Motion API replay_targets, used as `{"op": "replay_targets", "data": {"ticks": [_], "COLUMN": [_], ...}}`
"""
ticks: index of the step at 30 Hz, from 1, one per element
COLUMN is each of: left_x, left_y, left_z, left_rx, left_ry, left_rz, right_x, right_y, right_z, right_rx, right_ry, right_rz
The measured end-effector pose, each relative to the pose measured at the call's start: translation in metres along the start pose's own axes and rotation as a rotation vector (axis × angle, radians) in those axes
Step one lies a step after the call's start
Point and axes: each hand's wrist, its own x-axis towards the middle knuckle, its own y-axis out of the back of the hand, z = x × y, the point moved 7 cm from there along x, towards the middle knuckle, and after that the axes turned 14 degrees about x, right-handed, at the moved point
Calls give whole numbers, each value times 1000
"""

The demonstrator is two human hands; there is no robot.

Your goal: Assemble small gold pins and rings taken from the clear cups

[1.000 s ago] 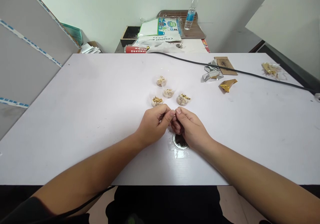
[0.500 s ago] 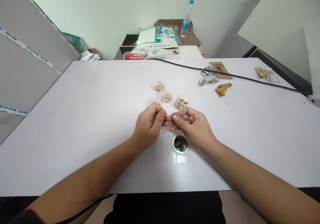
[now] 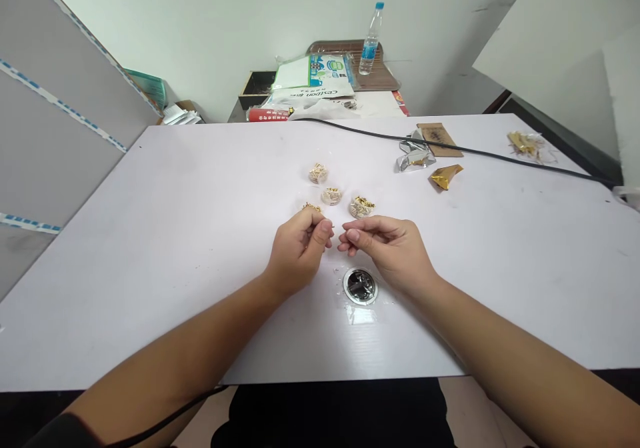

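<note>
My left hand [image 3: 303, 248] is closed in a pinch, and a tiny thin pin-like piece pokes out past its thumb and fingertip. Just right of it, my right hand [image 3: 387, 245] is also pinched, thumb against forefinger; what it holds, if anything, is too small to make out. A small gap separates the two hands. Beyond them sit clear little containers of gold-coloured small parts: one at the back [image 3: 317, 173], one in the middle [image 3: 331, 196], one at the right [image 3: 361, 206], and one [image 3: 311, 208] partly hidden behind my left hand. Nearer me lies a round dark dish with a silver rim [image 3: 360, 286].
A black cable [image 3: 465, 149] crosses the back of the white table [image 3: 165, 235]. Near it lie silver foil packets [image 3: 415, 160], a brown card [image 3: 440, 139], a gold wrapper [image 3: 445, 177] and a clear bag [image 3: 530, 146]. A water bottle [image 3: 369, 45] stands behind the table.
My hands have come apart slightly, the right fingertips drawing away from the left. My left hand stays nearly where it was, and the view has shifted a little.
</note>
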Motion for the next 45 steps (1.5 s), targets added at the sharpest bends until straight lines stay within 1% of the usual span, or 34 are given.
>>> {"op": "replay_targets", "data": {"ticks": [4,8,11,15,19,23,26,30,33,37,43,45], "left_x": [0,0,0,-2,-2,0,0,0,1,2,1,0], "left_y": [-1,-2,-2,-7,-7,-5,-9,-14,-15,-14,-10,-11], "left_z": [-1,2,3,1,1,4,4,5,4,1,4,4], "left_rx": [-22,-19,-4,-51,-36,-8,-61,-184,-222,-218,-140,-120], "left_ry": [8,-18,-34,-5,-5,-28,-7,15,35,58,9,14], "left_rz": [-9,-14,-18,-76,-79,-79,-125,-169,-167,-148,-109,-127], "right_x": [0,0,0,0,1,2,1,-1,-1,-1,-2,-3], "right_y": [2,-2,-3,-3,-4,0,0,-2,-4,-5,-8,-9], "right_z": [-6,-6,-3,0,-1,2,6,12,16,19,17,16], "right_rx": [-204,-237,-209,-97,-13,14,48,133,166,171,186,197], "right_ry": [118,166,118,16,0,0,-6,-41,-83,-130,-128,-121], "right_rz": [-38,-91,-79,-35,-24,12,25,44,63,76,73,67]}}
